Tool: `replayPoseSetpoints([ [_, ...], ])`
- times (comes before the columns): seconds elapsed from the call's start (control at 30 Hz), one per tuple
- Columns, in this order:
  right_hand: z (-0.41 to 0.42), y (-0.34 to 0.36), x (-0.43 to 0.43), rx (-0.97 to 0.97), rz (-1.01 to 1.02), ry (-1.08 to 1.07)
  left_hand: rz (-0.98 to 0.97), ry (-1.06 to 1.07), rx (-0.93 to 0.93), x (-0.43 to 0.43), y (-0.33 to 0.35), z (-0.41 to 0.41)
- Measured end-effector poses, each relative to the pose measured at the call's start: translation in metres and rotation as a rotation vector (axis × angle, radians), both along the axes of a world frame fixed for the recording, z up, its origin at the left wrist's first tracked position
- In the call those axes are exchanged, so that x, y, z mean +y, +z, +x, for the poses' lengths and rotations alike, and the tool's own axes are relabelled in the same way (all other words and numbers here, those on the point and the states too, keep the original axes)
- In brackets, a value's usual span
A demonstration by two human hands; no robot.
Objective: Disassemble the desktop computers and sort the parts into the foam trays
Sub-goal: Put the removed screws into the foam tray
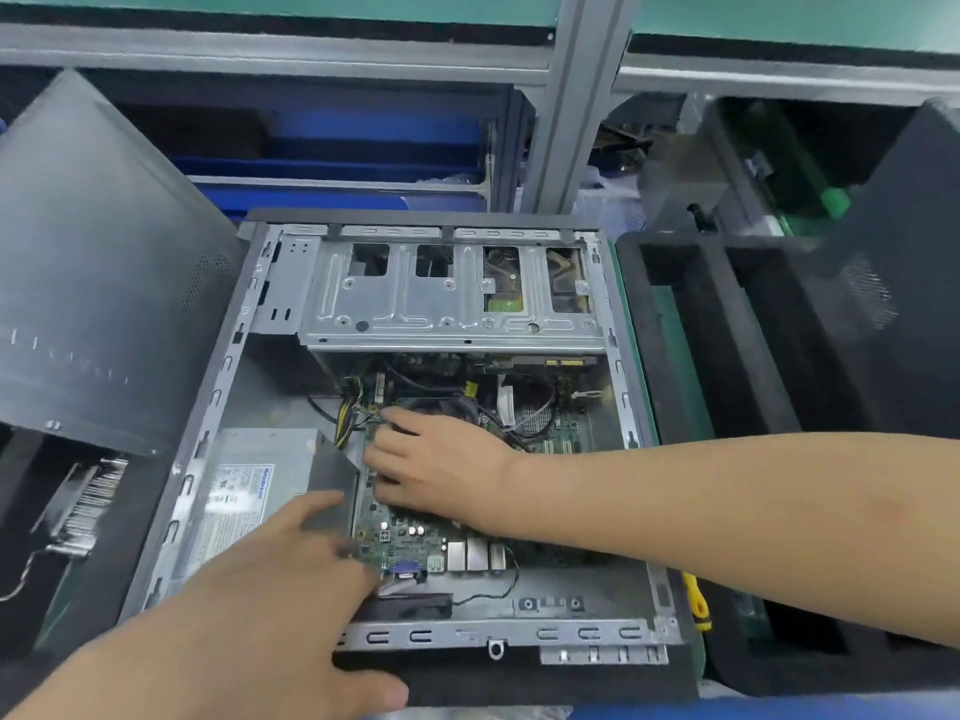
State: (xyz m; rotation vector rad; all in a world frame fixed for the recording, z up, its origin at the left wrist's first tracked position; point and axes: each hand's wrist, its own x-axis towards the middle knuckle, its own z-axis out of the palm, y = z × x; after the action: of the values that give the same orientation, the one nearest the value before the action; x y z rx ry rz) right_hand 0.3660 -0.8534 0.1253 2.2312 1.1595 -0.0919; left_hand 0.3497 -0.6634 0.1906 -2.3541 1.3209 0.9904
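— Left grip point(291, 569) is nearest, coming in low. Its fingers point(358, 556) stretch toward the near corner of the board point(415, 543), but they are blurred. I cannot tell whether it pinches the edge or only touches it.

— And the right grip point(441, 465)?

— Just beyond the left one, it lies on the board with fingers spread and lightly bent, and closes round nothing I can see. Yellow-black cables point(348, 407) run just past its fingertips.

— Where is the board?

— Flat inside the case point(519, 634), under both grips. The PSU point(249, 485) sits just left of them, beside the board. Beyond them the cage point(452, 304) spans the case, and a drive point(501, 283) shows through its cut-outs.

— How far along, then?

— Early, I'd judge. The panel point(104, 262) is off and leans left of the case. A heatsink point(88, 506) lies in a dark tray point(21, 537) left of the left grip. The foam tray point(748, 366) right of the right grip has deep compartments, but I cannot make out what they hold. Board, PSU, drive and cables are all in the case, so most of the sorting is left.

— Tools?

— A yellow screwdriver point(696, 610) lies below the right forearm, between the case and the foam tray.
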Motion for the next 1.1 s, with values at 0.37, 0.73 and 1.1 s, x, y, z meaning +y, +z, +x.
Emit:
replayPoseSetpoints([
  [0.37,0.002,-0.007,-0.004,0.010,0.080,0.006,-0.107,-0.187,-0.082,-0.001,0.000,0.023],
  [0.73,0.002,-0.013,-0.003,0.018,0.136,-0.025,-0.173,0.084,-0.016,-0.039,-0.013,-0.002],
  [1.1,0.001,-0.007,-0.007,0.036,0.139,-0.094,-0.470,0.169,-0.062,-0.015,0.008,0.033],
])
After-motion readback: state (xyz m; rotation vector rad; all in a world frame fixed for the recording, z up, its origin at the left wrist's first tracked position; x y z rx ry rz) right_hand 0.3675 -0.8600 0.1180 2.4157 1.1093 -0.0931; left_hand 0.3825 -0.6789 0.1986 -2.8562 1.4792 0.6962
